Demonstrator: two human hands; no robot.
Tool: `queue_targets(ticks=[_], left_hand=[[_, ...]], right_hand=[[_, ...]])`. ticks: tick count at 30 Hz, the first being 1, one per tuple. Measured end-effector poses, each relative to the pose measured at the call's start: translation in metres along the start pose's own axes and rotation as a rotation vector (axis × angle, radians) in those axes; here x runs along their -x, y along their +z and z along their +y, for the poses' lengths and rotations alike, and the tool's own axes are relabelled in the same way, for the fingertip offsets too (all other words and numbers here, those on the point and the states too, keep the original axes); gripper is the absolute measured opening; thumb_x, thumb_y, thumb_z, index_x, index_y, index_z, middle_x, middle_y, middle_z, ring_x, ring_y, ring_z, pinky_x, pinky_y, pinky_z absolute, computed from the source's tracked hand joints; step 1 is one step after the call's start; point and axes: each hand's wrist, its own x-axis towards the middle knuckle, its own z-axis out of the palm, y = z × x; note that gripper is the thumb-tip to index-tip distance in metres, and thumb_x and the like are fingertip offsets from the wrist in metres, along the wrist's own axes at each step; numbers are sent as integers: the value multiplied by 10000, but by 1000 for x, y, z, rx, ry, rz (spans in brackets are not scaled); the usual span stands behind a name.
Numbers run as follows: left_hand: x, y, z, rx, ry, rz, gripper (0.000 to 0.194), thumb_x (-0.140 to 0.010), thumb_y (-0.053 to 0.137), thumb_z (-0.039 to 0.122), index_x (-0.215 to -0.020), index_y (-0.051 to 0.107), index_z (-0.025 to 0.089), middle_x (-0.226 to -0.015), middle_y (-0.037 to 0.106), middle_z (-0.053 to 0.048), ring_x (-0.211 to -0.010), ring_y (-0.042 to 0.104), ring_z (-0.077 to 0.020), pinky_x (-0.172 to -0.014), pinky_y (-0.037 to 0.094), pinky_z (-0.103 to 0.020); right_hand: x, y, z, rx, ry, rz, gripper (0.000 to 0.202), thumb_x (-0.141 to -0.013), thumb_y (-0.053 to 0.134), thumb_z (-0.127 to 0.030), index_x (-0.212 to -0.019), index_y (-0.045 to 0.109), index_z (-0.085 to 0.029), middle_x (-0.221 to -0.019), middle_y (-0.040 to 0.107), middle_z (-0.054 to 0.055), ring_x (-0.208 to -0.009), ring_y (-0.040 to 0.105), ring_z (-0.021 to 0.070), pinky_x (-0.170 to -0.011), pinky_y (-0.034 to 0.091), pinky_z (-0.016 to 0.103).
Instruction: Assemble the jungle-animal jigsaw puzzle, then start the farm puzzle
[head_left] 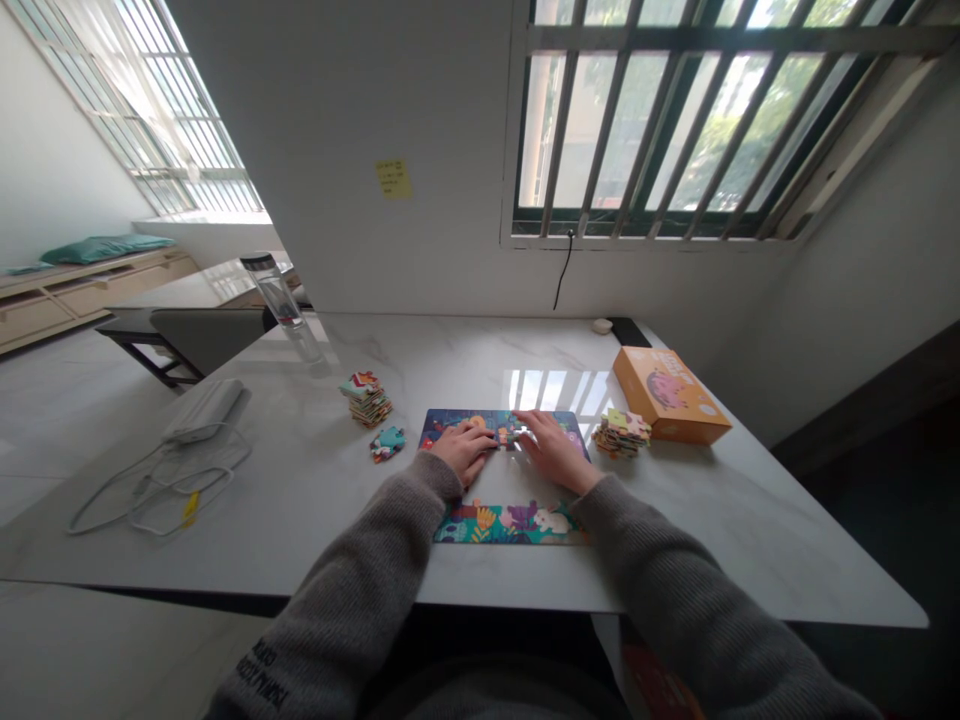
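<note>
Two joined puzzle sections lie on the white table: an upper dark blue section (450, 416) and a lower teal strip (517, 524) with a white rabbit. My left hand (465, 450) rests on the left of the upper section, fingers spread and pointing right. Across from it, my right hand (551, 450) lies over the right part, its fingers apart. Small pieces show between the fingertips. Neither hand visibly grips anything. A piece stack (367, 400) and a loose teal piece (388, 443) sit to the left; another stack (621, 434) is at the right.
An orange box (667, 395) stands behind the right stack. A clear bottle (277, 292) is at the back left. On the left lie a white device (206, 410) and its cable (154, 485). A small white object (602, 326) lies near the wall.
</note>
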Motion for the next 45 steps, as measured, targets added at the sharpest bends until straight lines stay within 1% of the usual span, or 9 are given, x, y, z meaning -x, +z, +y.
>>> queue_targets(ticks=[3,6,11,18,22,28,33,39,45], left_hand=[[0,1,-3,18,13,2,338,-888,554,192,-1193,692,236,-1327,647,-50,-1178,519,-270,-1050,443,-468],[1,1,-3,8,12,-12,346,-892,554,193,-1207,685,247,-1335,639,-45,-1177,515,-265,-1053,441,-471],[2,2,-2,-42,5,-31,409,-880,587,204,-1279,644,274,-1363,606,-54,-1214,485,-291,-1041,437,-504],[4,3,4,-38,15,-26,411,-883,584,207,-1289,630,251,-1373,595,-66,-1226,490,-300,-1040,428,-497],[9,-7,9,-8,-7,30,305,-887,567,187,-1165,680,243,-1219,672,-57,-1162,547,-264,-1013,425,-451],[51,-41,-16,-127,-384,320,240,-896,519,210,-1075,679,226,-1085,669,-71,-1099,563,-266,-984,399,-431],[92,-48,-44,-222,-750,315,314,-825,564,261,-1127,633,211,-1157,584,-114,-1136,515,-328,-943,425,-455],[100,-39,-44,-284,-834,223,314,-803,582,285,-1112,606,233,-1145,566,-112,-1127,509,-325,-928,424,-451],[102,-37,-50,-199,-836,302,313,-791,596,273,-1103,594,247,-1122,559,-99,-1133,517,-323,-929,448,-455]], right_hand=[[0,-11,2,-15,42,104,361,-981,407,-100,-1270,608,-178,-1148,644,124,-1087,563,260,-972,489,438],[2,-11,5,-27,-17,32,355,-963,411,-67,-1152,683,-196,-1133,668,106,-1087,569,251,-962,502,424],[7,5,5,4,-107,-125,436,-900,429,13,-1171,698,-199,-1190,685,93,-1129,573,243,-1011,489,442],[8,6,0,32,-111,-134,367,-934,448,-48,-1168,701,-174,-1208,678,128,-1134,574,259,-1018,487,478],[8,3,-2,23,-109,-148,355,-919,483,-62,-1181,686,-189,-1218,664,120,-1142,560,265,-1023,480,486],[9,2,-2,24,-115,-175,352,-913,510,-84,-1211,662,-192,-1239,642,114,-1166,535,272,-1038,467,483],[10,4,-1,9,-109,-172,362,-910,527,-93,-1229,657,-204,-1244,638,113,-1175,533,269,-1044,464,485],[10,5,0,-1,-107,-166,350,-917,536,-111,-1229,659,-209,-1232,641,112,-1169,539,269,-1040,466,485],[8,2,-3,-3,-100,-180,334,-922,538,-115,-1218,662,-209,-1226,642,109,-1174,539,268,-1045,464,480]])
